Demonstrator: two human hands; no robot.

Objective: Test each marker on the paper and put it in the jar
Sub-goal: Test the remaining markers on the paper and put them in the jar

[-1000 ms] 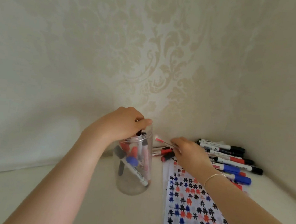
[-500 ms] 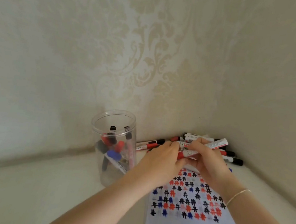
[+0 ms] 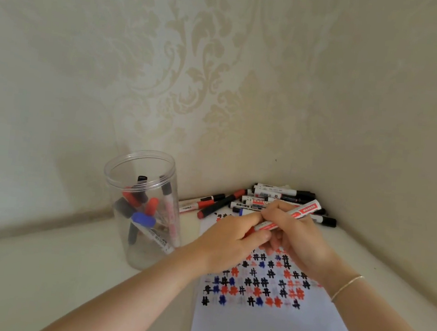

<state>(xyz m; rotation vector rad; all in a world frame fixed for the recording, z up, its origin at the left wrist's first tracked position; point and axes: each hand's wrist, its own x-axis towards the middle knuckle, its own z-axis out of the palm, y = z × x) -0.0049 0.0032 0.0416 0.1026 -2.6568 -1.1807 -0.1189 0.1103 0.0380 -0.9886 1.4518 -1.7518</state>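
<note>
A white marker with red print [image 3: 294, 214] is held above the paper [image 3: 262, 329], tilted with its tail up to the right. My right hand [image 3: 299, 235] grips its barrel. My left hand [image 3: 233, 239] pinches its lower, red-capped end; the cap is mostly hidden by fingers. The paper carries rows of black, red and blue hash marks. A clear plastic jar [image 3: 138, 254] stands upright to the left, apart from both hands, with several markers inside.
A pile of loose markers [image 3: 276, 198] lies in the corner behind the hands, against the patterned wall. Two more markers [image 3: 205, 203] lie between the pile and the jar. The white surface runs left and forward of the jar.
My left hand left the jar's rim and came across to the marker. My right hand lifted that marker from the pile. Both hands now hold it over the paper.
</note>
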